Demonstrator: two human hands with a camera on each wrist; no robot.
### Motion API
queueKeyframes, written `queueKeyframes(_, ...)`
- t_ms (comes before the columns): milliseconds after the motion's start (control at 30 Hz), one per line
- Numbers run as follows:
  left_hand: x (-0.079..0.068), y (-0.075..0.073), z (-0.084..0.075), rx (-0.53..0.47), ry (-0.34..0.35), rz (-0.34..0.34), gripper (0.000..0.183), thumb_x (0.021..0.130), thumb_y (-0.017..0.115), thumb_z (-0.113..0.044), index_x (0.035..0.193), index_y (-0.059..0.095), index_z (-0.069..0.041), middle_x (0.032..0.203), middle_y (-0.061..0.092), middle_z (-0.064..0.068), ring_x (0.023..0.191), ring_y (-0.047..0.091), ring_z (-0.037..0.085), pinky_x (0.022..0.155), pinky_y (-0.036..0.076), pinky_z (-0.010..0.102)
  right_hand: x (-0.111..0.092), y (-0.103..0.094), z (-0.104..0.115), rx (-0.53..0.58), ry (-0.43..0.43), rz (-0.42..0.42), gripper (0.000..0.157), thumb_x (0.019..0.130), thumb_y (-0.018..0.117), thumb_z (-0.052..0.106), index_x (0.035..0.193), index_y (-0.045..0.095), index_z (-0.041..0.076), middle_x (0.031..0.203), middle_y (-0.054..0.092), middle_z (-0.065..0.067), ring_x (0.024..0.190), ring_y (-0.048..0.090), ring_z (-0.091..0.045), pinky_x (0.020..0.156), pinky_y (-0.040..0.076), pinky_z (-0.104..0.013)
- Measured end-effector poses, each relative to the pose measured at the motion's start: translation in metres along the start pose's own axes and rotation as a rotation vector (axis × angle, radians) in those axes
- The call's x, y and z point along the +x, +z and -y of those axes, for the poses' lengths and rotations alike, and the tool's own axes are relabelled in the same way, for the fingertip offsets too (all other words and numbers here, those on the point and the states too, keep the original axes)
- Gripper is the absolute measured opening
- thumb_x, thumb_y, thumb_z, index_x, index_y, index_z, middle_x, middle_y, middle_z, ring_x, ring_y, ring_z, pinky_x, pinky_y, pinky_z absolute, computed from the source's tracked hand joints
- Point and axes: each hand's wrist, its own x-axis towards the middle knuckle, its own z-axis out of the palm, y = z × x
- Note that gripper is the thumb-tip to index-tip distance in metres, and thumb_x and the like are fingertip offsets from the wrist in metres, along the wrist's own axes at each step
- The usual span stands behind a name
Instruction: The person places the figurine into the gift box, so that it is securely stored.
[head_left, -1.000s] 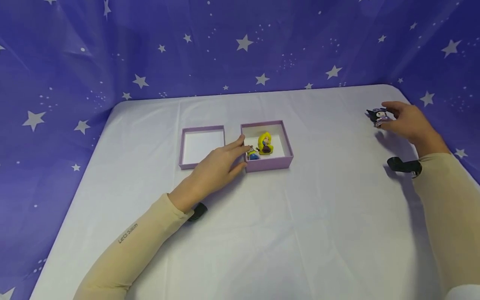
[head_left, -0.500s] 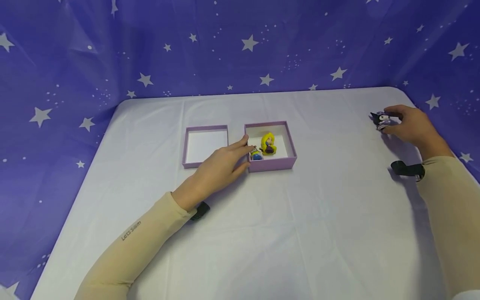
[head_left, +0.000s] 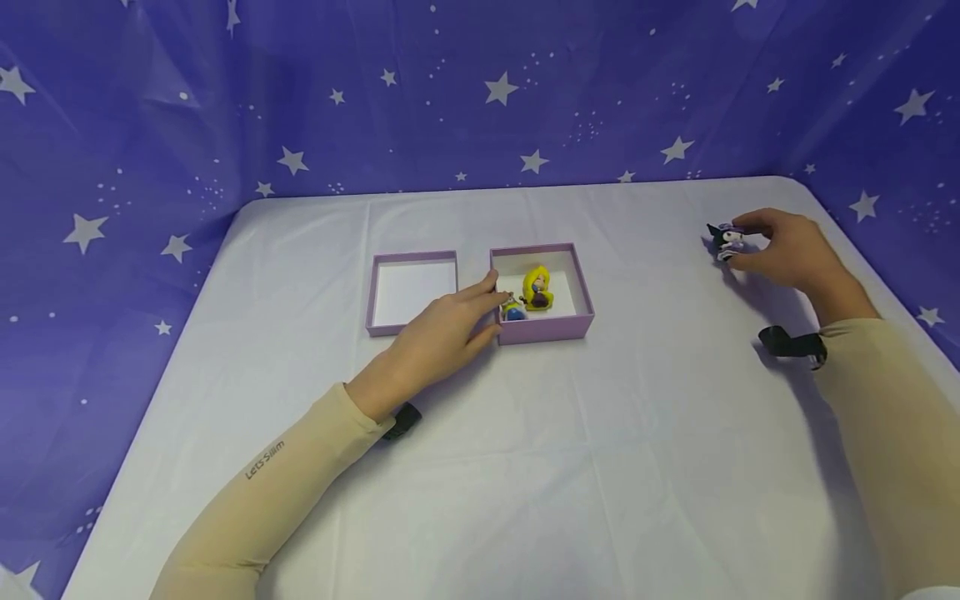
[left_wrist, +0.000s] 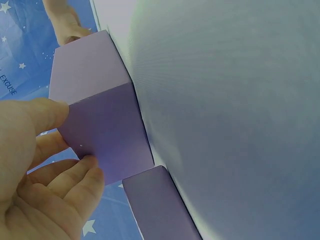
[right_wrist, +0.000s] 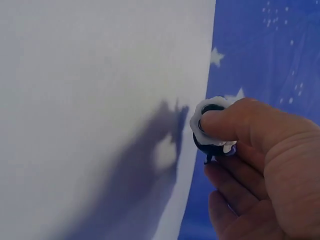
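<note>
In the head view, my right hand (head_left: 793, 254) pinches a small figurine (head_left: 726, 240) with a black pointed hood and white face, over the table's right side. The right wrist view shows the thumb on the round white-rimmed base of the figurine (right_wrist: 207, 127), fingers on its other side. My left hand (head_left: 442, 337) holds the left side of an open purple box (head_left: 546, 328), one fingertip over its rim. In the left wrist view, thumb and curled fingers bear on the walls of the box (left_wrist: 107, 125). Inside lie a yellow-haired figurine (head_left: 537, 287) and a blue-and-yellow figurine (head_left: 513, 310).
A shallow purple lid (head_left: 412, 287), inside up, lies left of the box, partly behind my left hand. A white cloth (head_left: 585, 467) covers the table. Behind it hangs a purple curtain (head_left: 420, 125) with stars. Dark wrist cameras sit below both hands.
My right hand has moved left with the black-hooded figurine over the last half second. The left hand stays at the box. Earlier, the whole head view shifted slightly.
</note>
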Motion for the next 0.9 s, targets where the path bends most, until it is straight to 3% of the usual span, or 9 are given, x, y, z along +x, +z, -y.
queueKeyframes(400, 0.000, 0.001, 0.000, 0.005, -0.004, -0.006, 0.042, 0.096, 0.063, -0.019, 0.136, 0.057, -0.005, 0.149, 0.038, 0.020, 0.126, 0.051, 0.031, 0.099, 0.047, 0.037, -0.004, 0.006, 0.068, -0.054, -0.145, 0.005, 0.065, 0.081, 0.077, 0.023, 0.138, 0.051, 0.004, 0.134, 0.053, -0.026, 0.125, 0.041, -0.049, 0.098, 0.032, -0.065)
queueKeyframes(900, 0.000, 0.001, 0.000, 0.017, -0.018, 0.008, 0.043, 0.096, 0.064, -0.020, 0.136, 0.057, -0.006, 0.149, 0.037, 0.019, 0.127, 0.049, 0.031, 0.100, 0.046, 0.038, -0.031, 0.020, 0.158, -0.074, -0.439, 0.034, 0.058, 0.075, 0.081, 0.020, 0.128, 0.060, 0.009, 0.123, 0.062, -0.010, 0.118, 0.053, -0.032, 0.098, 0.040, -0.053)
